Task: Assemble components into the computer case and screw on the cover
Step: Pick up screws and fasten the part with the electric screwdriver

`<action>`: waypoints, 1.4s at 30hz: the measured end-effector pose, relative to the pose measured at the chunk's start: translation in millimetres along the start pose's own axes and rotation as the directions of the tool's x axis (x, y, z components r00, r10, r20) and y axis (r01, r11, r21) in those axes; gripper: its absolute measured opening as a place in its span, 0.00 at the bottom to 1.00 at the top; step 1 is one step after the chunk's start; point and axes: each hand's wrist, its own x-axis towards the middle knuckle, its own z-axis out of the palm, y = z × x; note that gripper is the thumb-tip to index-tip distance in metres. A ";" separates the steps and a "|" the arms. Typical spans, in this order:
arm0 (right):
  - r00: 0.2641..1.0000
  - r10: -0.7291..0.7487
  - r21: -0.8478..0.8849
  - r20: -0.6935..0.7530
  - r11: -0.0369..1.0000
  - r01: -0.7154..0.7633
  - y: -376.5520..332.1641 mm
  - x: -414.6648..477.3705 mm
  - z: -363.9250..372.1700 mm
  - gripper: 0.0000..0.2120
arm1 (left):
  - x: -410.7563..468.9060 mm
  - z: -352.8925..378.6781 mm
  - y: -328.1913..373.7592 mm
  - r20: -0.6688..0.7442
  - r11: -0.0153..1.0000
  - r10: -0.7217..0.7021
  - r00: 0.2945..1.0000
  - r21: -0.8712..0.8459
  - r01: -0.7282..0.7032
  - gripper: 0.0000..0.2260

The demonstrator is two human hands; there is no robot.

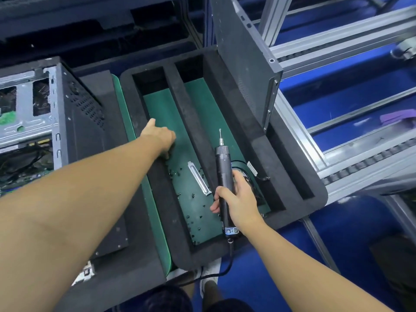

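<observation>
My right hand (236,199) grips a black electric screwdriver (222,172), bit pointing away from me, over the black foam tray (225,91). My left hand (158,137) reaches down into the tray's left green-floored compartment, fingers curled downward among several small black screws (180,174); I cannot see whether it holds one. A silver slot bracket (199,178) lies just right of those screws. The open computer case (45,113) lies at the left. A black side cover panel (245,61) stands upright at the tray's right rim.
A fan with cable (247,174) sits in the right compartment, partly behind my right hand. An aluminium roller conveyor frame (337,122) over blue flooring runs along the right. The screwdriver's cord (227,264) hangs past the tray's near edge.
</observation>
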 end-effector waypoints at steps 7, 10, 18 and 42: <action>1.000 -0.004 0.001 -0.002 1.000 0.004 0.0 -0.1 -0.4 0.10 | 3.9 14.9 29.3 0.046 0.999 0.022 0.999 0.042 -0.024 0.15; 1.000 -0.001 0.000 -0.005 1.000 0.001 -1.1 -1.3 -0.5 0.09 | 3.6 26.1 42.3 -0.029 0.994 -0.006 1.000 0.112 0.009 0.08; 1.000 0.007 -0.015 -0.006 1.000 -0.007 -0.7 -0.5 0.0 0.09 | 1.6 28.7 47.3 -0.128 0.993 -0.006 0.992 0.118 0.021 0.11; 0.999 0.024 -0.070 0.048 0.997 -0.021 -2.6 -0.7 1.7 0.14 | -66.1 25.2 58.1 0.090 -0.848 -0.281 0.955 -0.489 -0.204 0.05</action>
